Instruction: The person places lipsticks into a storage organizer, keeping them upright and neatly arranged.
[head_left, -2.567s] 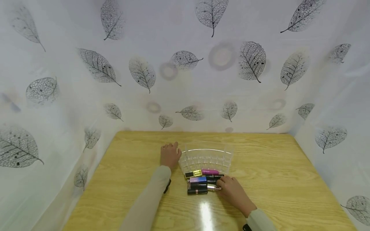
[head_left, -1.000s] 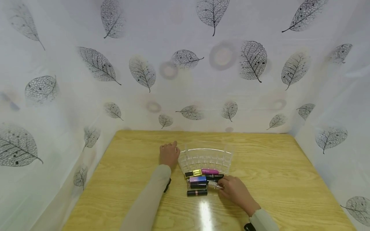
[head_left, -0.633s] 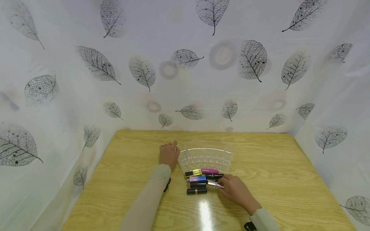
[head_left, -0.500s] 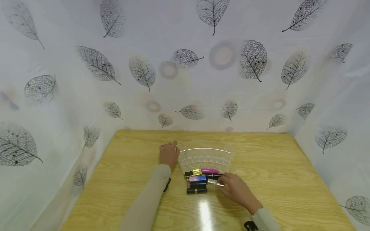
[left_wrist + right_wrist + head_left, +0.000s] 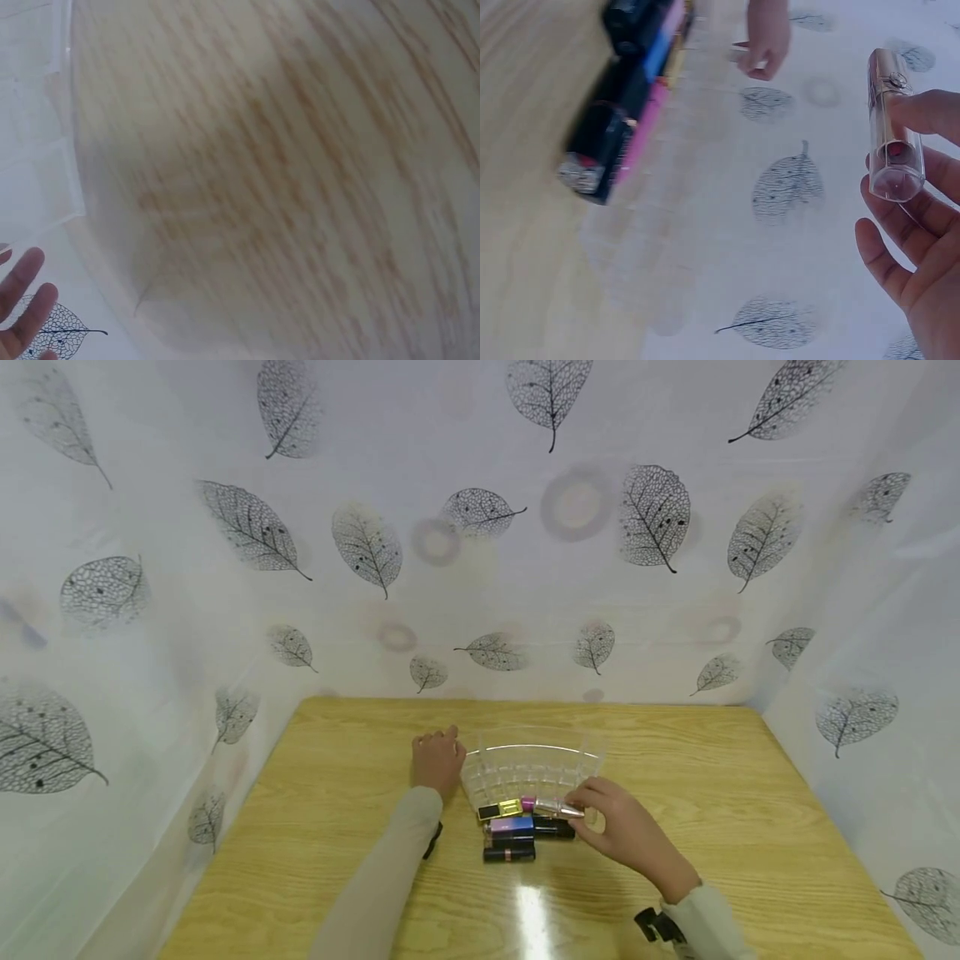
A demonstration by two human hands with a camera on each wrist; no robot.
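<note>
Lipstick tube point(image 5: 557, 809) with a clear end sits pinched between the thumb and fingers of the right hand point(image 5: 628, 831), the clear organizer point(image 5: 534, 747) lying beyond that hand and just beside the loosely spread left hand point(image 5: 437, 763).

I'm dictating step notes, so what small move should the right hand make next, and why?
Probably ease the lipstick tube forward over the clear organizer: the right hand holds it raised by the organizer's near edge, and the visible slots look empty.
</note>
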